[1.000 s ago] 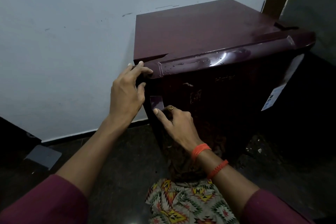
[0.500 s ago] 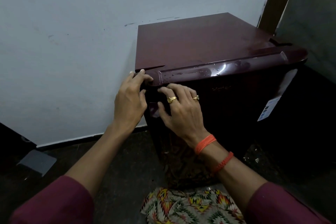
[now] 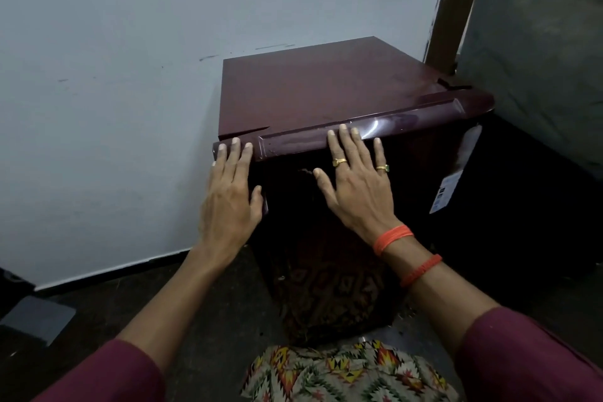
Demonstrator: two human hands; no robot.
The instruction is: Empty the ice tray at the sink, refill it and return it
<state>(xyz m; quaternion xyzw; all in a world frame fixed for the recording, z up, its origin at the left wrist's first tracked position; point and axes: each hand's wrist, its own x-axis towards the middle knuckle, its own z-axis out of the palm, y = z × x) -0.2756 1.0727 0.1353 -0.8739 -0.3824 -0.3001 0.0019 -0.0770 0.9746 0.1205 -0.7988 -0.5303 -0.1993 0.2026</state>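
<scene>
Both press the glossy maroon mini fridge door [image 3: 329,238], fingers straight, gripping nothing: left hand [image 3: 228,202] at its top corner near the pale wall [image 3: 130,42], right hand [image 3: 355,188] mid-edge

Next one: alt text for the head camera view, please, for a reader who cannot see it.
A person's left hand and right hand lie flat, fingers straight, against the top of the door of a small maroon fridge; the door looks closed. The fridge stands on a dark floor beside a pale wall; no ice tray shows.
</scene>
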